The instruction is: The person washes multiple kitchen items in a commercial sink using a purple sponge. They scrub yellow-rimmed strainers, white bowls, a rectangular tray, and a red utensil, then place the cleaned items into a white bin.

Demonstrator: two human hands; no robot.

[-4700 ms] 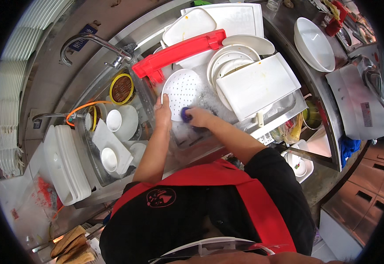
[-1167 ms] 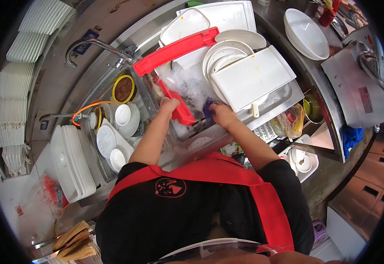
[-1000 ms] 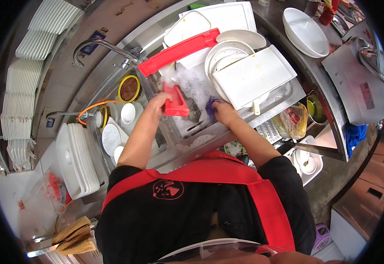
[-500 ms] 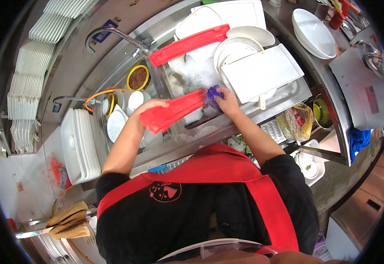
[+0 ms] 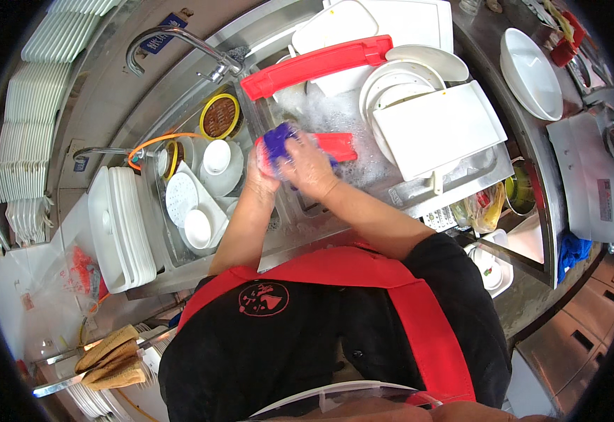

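My left hand [image 5: 260, 177] is closed on one end of a long red plastic tray [image 5: 338, 146], held over the soapy basin [image 5: 300, 193]. Against that same end, my right hand [image 5: 308, 167] presses a purple scrubbing cloth [image 5: 279, 142], its fingers curled round it and a little blurred. The tray's far end points right over the suds. Behind it a second red tray [image 5: 317, 67] lies across the back of the basin, touching white dishes. A stack of round white plates [image 5: 371, 98] and a white rectangular plate [image 5: 440, 130] stand at the right.
At the left, another basin [image 5: 233, 243] holds white bowls [image 5: 198, 228] and yellow-rimmed round strainers [image 5: 220, 117]. A chrome tap [image 5: 180, 34] arches over the back. White trays [image 5: 125, 232] stand on edge at far left. Large white bowls [image 5: 532, 74] sit on the right counter.
The red tray has swung round so its free end points right. My right hand has brought the purple cloth leftward to the end beside my left hand. The view has shifted slightly.
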